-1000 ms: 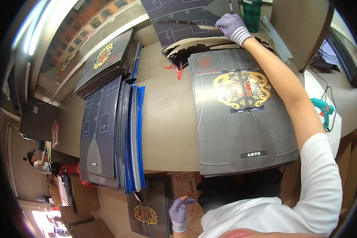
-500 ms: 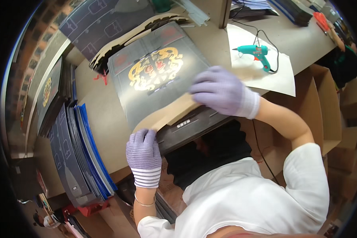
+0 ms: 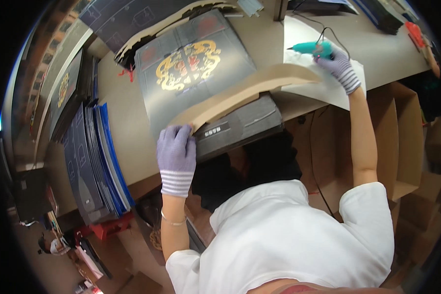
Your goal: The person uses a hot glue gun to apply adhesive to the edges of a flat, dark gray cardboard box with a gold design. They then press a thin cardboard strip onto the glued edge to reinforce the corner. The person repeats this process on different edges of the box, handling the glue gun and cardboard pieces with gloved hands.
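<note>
Currently, left hand (image 3: 177, 148) pinches eight-o'clock end of brown cardboard strip (image 3: 245, 90) lying across dark printed stack (image 3: 191, 66); right hand (image 3: 337, 63) grips teal glue gun (image 3: 308, 48) at stack's two o'clock, over white sheet (image 3: 299, 32).

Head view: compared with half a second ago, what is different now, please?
The right hand has let go of the cardboard strip and moved to the right and away from the body, where it now seems to grip the green glue gun by its handle. The strip's right end is now free. The left hand still holds the strip's left end, and the white sheet remains beneath the gun.
</note>
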Motion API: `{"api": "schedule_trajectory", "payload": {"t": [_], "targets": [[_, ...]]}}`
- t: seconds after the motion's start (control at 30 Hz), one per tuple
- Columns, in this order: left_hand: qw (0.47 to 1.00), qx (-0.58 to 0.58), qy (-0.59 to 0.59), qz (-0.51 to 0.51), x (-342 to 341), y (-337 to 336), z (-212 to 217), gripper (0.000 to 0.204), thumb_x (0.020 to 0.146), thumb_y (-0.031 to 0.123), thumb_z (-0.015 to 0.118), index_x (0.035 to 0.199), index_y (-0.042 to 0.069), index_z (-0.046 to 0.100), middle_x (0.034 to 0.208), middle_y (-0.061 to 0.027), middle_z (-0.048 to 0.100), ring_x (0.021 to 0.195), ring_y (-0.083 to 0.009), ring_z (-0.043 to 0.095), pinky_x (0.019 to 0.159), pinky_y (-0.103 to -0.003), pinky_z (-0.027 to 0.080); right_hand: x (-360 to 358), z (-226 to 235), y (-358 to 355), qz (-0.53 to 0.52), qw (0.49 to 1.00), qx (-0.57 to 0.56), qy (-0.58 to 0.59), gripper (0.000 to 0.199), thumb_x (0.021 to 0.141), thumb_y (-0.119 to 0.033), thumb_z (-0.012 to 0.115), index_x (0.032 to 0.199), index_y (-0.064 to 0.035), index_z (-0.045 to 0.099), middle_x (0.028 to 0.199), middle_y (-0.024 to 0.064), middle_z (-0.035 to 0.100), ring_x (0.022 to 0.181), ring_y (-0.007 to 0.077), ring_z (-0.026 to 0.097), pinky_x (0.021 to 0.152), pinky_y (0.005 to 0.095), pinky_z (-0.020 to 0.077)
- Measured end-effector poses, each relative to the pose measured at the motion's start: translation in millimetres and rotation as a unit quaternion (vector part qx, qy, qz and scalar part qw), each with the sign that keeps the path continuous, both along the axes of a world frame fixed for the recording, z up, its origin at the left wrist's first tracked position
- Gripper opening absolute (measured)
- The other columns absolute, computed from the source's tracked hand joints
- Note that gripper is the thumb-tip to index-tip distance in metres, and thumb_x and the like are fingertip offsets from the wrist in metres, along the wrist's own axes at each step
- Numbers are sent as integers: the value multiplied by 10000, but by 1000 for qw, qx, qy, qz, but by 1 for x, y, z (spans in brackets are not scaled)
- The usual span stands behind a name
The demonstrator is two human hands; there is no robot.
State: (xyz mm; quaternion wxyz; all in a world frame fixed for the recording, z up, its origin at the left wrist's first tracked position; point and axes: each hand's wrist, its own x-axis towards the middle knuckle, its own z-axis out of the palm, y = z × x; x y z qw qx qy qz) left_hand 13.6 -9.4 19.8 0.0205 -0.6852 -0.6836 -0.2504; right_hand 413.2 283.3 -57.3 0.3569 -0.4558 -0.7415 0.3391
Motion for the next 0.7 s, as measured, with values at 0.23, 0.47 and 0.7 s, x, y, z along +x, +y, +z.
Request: {"api": "schedule_trajectory", "payload": {"t": [0.23,0.47,0.7], "targets": [[999,8,-45,16,-13,3,-23,195,763,5,667,955,32,687,898,-127,590,858,-300,560,775,-377,472,-32,98,-131,-66,992,21,106,193,930,-209,611,1018,-64,702,899,-1,692,638,14,525,556,187,413],[992,-33,-119,26,-19,2,-26,177,811,43,690,981,-8,687,968,-135,621,899,-289,602,808,-346,507,-173,70,-219,103,961,238,-101,276,690,-272,824,770,-78,644,851,61,608,780,253,557,725,377,447],[992,-38,-118,30,-22,4,-28,179,822,40,687,994,-11,687,969,-133,623,884,-270,608,792,-335,511,-192,58,-223,74,964,228,-119,271,690,-292,822,739,-84,655,799,64,604,772,252,558,702,376,437]]}}
